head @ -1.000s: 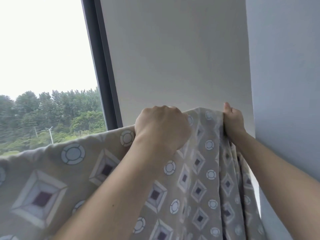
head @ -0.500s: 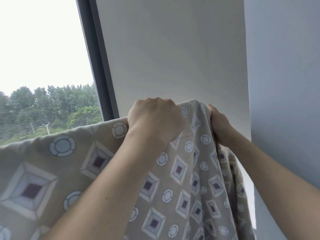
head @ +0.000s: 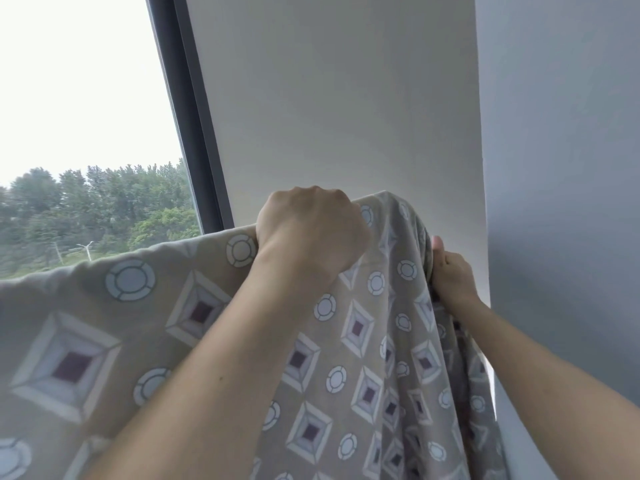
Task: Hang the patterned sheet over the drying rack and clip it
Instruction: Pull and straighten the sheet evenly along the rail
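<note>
Open air filled the upper centre of the frame, in front of the pale wall (head: 339, 98), with nothing between the raised hands and the top edge. The patterned sheet (head: 363, 341) blocked the whole lower half, stretched from the left edge to a bunched peak at centre right. The left hand (head: 308, 233) gripped its top edge at centre; the right hand (head: 450, 275) held the gathered folds just beside the grey wall (head: 561, 202) at right, leaving only a narrow gap there. The dark window frame (head: 187, 112) closed off the upper left. Whatever bore the sheet was hidden, possibly a rail under the fabric.
</note>
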Tool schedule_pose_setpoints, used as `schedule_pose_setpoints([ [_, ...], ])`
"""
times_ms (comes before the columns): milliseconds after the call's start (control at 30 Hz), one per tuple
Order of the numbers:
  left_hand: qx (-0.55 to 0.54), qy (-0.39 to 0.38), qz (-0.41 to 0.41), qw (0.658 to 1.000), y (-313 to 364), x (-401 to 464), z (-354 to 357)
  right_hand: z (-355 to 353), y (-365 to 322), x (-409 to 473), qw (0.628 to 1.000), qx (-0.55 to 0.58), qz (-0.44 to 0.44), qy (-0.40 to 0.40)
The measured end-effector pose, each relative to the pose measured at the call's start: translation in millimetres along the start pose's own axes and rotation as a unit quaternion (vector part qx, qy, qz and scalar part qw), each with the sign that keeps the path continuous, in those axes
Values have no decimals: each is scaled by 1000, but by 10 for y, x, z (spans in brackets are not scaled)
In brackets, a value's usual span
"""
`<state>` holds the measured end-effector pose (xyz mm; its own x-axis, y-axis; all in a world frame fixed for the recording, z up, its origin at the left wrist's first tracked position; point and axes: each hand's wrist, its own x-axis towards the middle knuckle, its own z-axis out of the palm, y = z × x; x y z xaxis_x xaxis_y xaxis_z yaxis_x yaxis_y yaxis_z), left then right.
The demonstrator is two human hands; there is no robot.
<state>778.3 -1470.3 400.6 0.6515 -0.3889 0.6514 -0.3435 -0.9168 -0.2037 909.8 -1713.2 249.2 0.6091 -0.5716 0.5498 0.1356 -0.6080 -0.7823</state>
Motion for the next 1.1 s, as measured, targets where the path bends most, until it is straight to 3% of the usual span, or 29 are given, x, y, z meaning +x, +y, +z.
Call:
schedule_pose_setpoints([
  [100,-4,0,-10,1000,-26,-5,-6,-2,63,-19,1000,-6,-9,1],
  [200,-4,4,-16,1000,-77,-17,-7,-15,340,-333,995,57,-68,-46],
  [267,-2,0,-21,1000,-84,-26,-7,35,580,-562,984,52,-103,-139],
  [367,-1,1,-22,1000,-48,-27,-11,196,862,-714,935,-53,-28,-350],
  [433,-3,2,-19,1000,-20,-30,-12,291,959,-722,893,-137,14,-429],
  [500,-3,3,-17,1000,-10,-31,-11,321,969,-653,884,-236,18,-403],
  [567,-3,5,-20,1000,-29,-36,-9,287,890,-530,889,-331,21,-317],
  [667,0,6,-23,1000,-64,-45,-7,172,700,-392,903,-344,62,-250],
  [733,3,5,-24,1000,-78,-53,-4,102,541,-338,944,-244,84,-207],
  [800,5,9,-21,1000,-83,-58,1,37,257,-365,982,15,118,-148],
  [900,4,9,-19,1000,-71,-49,5,-104,-259,-431,950,279,71,-121],
  [1000,7,7,-19,1000,-42,-48,5,-242,-612,-475,920,365,-1,-147],
  [1100,13,7,-18,1000,-40,-61,0,-287,-650,-409,946,287,-48,-144],
])
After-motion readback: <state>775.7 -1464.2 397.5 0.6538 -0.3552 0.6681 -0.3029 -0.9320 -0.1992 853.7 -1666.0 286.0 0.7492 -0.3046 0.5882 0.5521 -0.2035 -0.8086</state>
